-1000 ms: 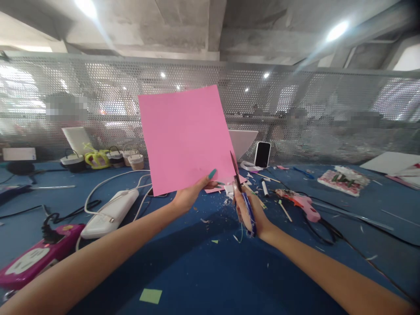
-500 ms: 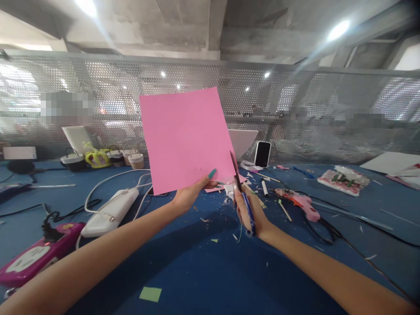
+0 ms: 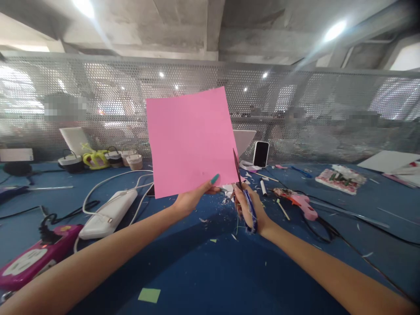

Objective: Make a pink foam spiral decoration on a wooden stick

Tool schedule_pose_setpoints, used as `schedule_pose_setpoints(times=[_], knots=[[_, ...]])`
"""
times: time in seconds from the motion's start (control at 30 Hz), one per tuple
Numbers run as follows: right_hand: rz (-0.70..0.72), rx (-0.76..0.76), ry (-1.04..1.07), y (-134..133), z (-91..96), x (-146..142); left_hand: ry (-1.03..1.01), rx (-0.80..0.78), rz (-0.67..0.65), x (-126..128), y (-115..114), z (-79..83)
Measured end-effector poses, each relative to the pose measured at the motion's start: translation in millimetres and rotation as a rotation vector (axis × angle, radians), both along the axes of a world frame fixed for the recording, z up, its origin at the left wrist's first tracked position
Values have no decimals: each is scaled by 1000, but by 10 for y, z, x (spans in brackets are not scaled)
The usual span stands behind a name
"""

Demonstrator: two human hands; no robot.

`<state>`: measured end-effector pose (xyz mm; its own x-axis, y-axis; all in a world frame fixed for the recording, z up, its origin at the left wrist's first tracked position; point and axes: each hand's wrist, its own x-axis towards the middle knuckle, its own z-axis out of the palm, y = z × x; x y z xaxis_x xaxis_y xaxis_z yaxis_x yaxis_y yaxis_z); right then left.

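A large pink sheet of paper (image 3: 192,140) is held upright in front of me. My left hand (image 3: 193,197) pinches its lower edge, thumb on the near face and the other fingers behind it. In my right hand (image 3: 252,208) is a pair of scissors (image 3: 250,210) with blue handles, its dark blades pointing up along the sheet's lower right edge. Whether the blades are closed on the paper cannot be made out. White and pink paper scraps (image 3: 229,189) lie on the table just behind my hands.
On the left are a white power bank (image 3: 110,214) with cables and a magenta power strip (image 3: 39,256). A pink glue gun (image 3: 303,205) lies to the right, near a phone (image 3: 261,154). A green paper piece (image 3: 149,295) lies close by on the blue table (image 3: 203,280).
The pink paper has moved slightly to the right, along with my left hand. The scissors remain at its right edge, their blades now a little more upright.
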<state>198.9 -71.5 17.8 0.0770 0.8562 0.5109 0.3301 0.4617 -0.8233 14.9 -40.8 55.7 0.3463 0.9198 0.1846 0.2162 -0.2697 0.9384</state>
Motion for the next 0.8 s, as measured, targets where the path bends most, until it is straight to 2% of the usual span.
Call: schedule_pose_setpoints(times=[0.17,0.5,0.8], knots=[[1,8,-21,-1,10,1,-10,-56,44,18,-109,72],[22,-48,15,-14,-17,-42,-28,-54,37,23,-112,84],[23,-39,-4,-31,-9,-54,-15,-42,34,13,-99,61]])
